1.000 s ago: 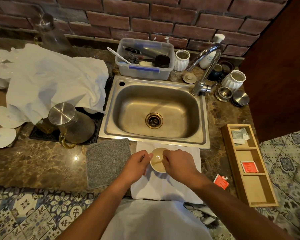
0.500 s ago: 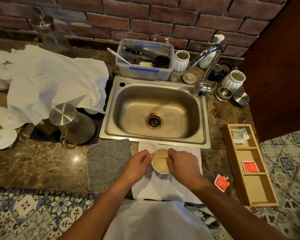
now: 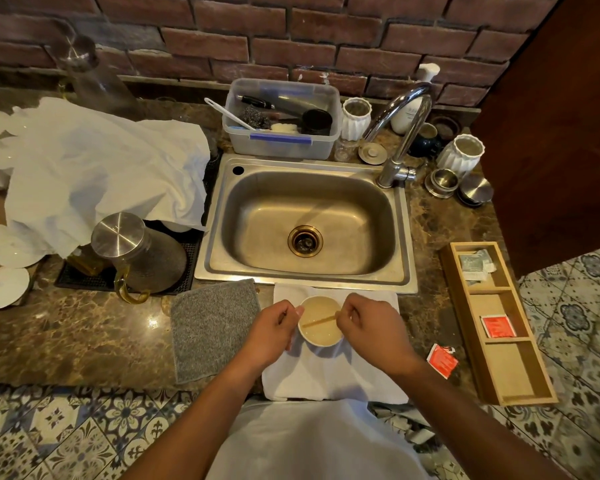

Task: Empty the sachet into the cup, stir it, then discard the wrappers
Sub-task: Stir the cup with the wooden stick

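A small white cup [image 3: 320,337] with pale liquid stands on a white cloth [image 3: 329,375] at the counter's front edge. A thin wooden stir stick [image 3: 319,321] lies slanted across the liquid. My right hand [image 3: 371,329] pinches the stick's right end at the rim. My left hand [image 3: 274,332] rests against the cup's left side, fingers curled, thumb at the rim. A torn red sachet wrapper [image 3: 441,360] lies on the counter to the right of the cloth.
A steel sink [image 3: 305,223] with a tap [image 3: 404,133] sits behind the cup. A grey mat [image 3: 213,327] lies left of the cloth. A wooden sachet tray [image 3: 496,320] stands at right. A glass jug [image 3: 136,254], white sheet and plates fill the left.
My right hand has drawn back to the right of the cup, uncovering the stick in the liquid. The left hand stays at the cup's side.
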The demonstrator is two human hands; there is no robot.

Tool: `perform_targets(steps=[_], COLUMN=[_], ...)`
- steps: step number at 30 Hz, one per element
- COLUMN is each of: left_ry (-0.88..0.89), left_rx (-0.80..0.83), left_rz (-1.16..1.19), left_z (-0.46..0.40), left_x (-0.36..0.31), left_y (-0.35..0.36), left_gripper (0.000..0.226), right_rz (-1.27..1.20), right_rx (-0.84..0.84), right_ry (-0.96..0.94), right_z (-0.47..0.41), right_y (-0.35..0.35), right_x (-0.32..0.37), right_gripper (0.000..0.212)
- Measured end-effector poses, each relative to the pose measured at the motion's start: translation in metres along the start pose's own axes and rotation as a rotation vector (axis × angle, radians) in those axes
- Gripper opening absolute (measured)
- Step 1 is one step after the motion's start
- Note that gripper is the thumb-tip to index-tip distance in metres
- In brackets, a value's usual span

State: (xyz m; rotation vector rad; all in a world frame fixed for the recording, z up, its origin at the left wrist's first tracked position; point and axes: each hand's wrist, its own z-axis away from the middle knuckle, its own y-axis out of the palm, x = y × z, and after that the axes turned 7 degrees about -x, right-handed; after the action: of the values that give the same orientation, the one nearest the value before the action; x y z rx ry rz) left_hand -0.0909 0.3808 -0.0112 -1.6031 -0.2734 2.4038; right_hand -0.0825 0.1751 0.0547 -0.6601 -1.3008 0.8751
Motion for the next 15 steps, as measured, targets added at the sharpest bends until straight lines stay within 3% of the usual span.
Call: perform_targets(steps=[10,15], left_ry=[-0.086,-0.11], left_rx=[-0.004,-0.005], left_rz=[0.044,0.046], left_z=[0.005,0.003], left_x=[-0.006,-0.002], left_y=[-0.001,-0.004], left_gripper=[0.039,0.036], right_rz=[-0.667,-0.653], right_rx=[-0.034,-0.035], right_ry=[0.289,0.39], right_z=[0.026,0.047], right_y=[-0.046,-0.03], right_x=[-0.061,-0.091], right_gripper=[0.015,0.016])
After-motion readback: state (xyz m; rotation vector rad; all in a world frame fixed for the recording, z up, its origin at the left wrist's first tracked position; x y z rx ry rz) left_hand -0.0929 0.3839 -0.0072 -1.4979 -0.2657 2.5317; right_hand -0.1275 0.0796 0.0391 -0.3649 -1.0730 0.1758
